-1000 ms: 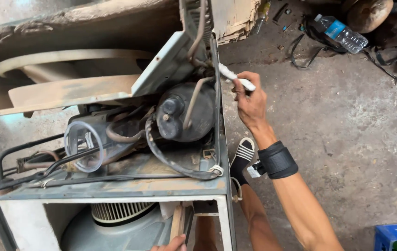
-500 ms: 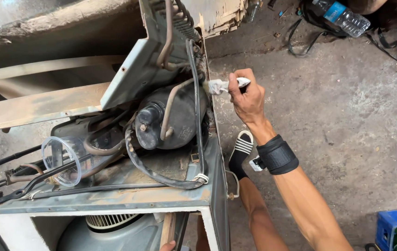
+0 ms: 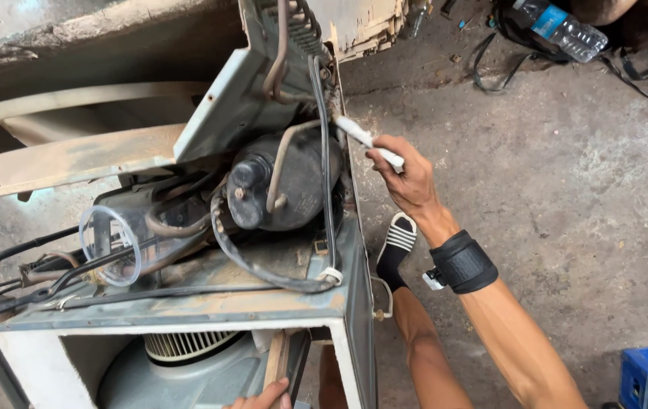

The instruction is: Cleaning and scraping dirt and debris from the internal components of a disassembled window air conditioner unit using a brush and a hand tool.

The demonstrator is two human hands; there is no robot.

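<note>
Right hand point(image 3: 407, 176) with white tool point(image 3: 368, 141) beside black compressor point(image 3: 282, 180), hoses between.

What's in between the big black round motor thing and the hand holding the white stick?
In the head view, a thick black cable and the unit's metal side edge run between the black compressor and the right hand.

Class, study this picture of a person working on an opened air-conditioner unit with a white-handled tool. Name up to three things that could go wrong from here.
1. The right hand pushes the white tool against the casing edge; a slip might scrape the knuckles on the sheet metal.
2. The tool tip works beside the thin pipes and black cable, which it could nick or bend.
3. The left hand grips the unit's lower edge only by the fingertips, so the unit may shift.
</note>
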